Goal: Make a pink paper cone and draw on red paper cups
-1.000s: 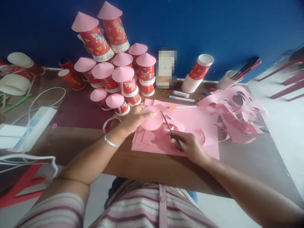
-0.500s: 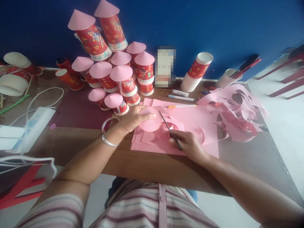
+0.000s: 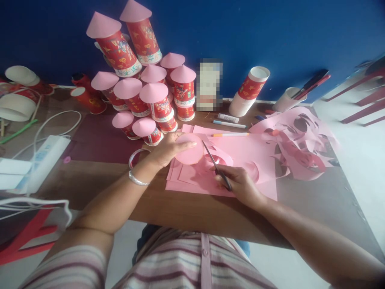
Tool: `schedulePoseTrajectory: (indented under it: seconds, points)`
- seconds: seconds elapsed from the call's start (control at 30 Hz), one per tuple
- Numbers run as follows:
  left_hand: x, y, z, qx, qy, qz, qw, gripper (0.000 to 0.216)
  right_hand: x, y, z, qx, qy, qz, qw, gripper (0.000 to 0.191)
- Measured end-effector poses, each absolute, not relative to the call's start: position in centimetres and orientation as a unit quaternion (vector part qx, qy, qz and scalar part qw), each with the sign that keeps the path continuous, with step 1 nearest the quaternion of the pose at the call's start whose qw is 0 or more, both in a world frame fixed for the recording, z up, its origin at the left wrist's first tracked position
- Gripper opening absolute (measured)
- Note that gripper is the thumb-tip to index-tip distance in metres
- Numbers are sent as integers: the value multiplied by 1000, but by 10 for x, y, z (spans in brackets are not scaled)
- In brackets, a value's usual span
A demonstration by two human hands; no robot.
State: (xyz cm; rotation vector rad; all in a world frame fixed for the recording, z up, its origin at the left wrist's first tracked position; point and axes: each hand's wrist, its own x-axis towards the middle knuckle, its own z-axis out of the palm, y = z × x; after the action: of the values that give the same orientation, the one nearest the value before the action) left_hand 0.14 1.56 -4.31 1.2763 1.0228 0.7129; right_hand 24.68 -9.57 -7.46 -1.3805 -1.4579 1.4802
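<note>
My left hand (image 3: 170, 151) pinches a round pink paper disc (image 3: 190, 151) at its left side, thumb lying on top. In my right hand (image 3: 237, 180) is a pair of scissors (image 3: 221, 173), fingers wrapped round the dark handles. The blades point up and left, with their tip close to the disc's right edge; I cannot tell whether they touch. Beneath both hands lie stacked pink paper sheets (image 3: 195, 186), and a curled pink offcut (image 3: 224, 154) rests on them just behind the scissors.
Red paper tubes with pink cone roofs (image 3: 156, 96) stand at the back left. A topless tube (image 3: 249, 91), a phone (image 3: 209, 84) and a pen cup (image 3: 290, 99) line the wall. Cut paper scraps (image 3: 297, 148) pile up at right. A power strip (image 3: 45, 160) lies at left.
The disc in my left hand has shifted slightly left and up, away from the scissors. My right hand has hardly moved.
</note>
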Motion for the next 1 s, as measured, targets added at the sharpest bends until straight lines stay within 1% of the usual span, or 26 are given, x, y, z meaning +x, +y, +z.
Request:
schedulePoseTrajectory:
  seconds: [0.13, 0.27, 0.43, 0.63, 0.87, 1.0]
  points:
    - [2, 16, -47, 541, 454, 350, 615, 37, 246, -95, -73, -526, -554, 560, 320, 57]
    - [1, 17, -51, 534, 443, 362, 622, 34, 245, -95, -72, -529, -558, 554, 317, 56]
    - [1, 17, -49, 547, 447, 345, 618, 37, 245, -95, -74, -526, -560, 553, 321, 53]
    - [3, 15, -47, 567, 448, 328, 609, 39, 244, -95, -74, -535, -548, 555, 325, 56]
    - [4, 15, -46, 559, 449, 320, 619, 41, 243, -96, -73, -525, -552, 559, 327, 53]
    - [4, 15, -47, 563, 437, 327, 621, 39, 242, -96, -71, -522, -550, 564, 327, 56]
